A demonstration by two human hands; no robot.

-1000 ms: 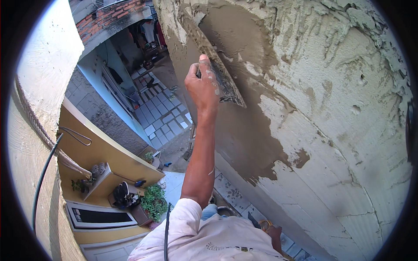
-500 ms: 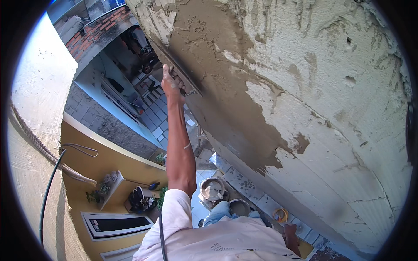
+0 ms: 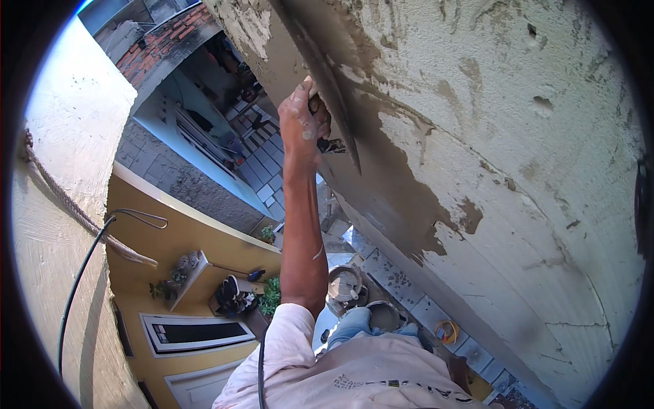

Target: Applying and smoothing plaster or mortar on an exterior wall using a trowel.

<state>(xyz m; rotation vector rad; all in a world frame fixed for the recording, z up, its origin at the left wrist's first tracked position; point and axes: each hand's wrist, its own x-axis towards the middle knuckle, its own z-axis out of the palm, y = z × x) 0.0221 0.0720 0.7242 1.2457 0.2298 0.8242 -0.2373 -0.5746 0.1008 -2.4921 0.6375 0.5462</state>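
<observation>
I hold a long, mortar-smeared trowel (image 3: 332, 88) in my left hand (image 3: 305, 119), whose fingers are wrapped round its grip. The blade is tilted against the upper left part of the wall (image 3: 511, 170), over wet brown-grey plaster (image 3: 402, 184); around that patch the wall is pale, rough and cracked. My right hand (image 3: 458, 373) is low beside my body at the lower right, partly hidden by my shirt, and I cannot make out its fingers.
A cream wall edge (image 3: 68, 150) with a rope (image 3: 85, 221) and black cable (image 3: 75, 293) is close on my left. Far below are buckets (image 3: 345, 283), a yellow coiled item (image 3: 447, 332), plants (image 3: 270, 294), a yellow house wall (image 3: 150, 232) and a tiled passage (image 3: 262, 163).
My left hand and trowel swung left toward the wall's edge, then moved back right, the blade now rising higher across the plaster. The buckets below came into view after the earliest frame.
</observation>
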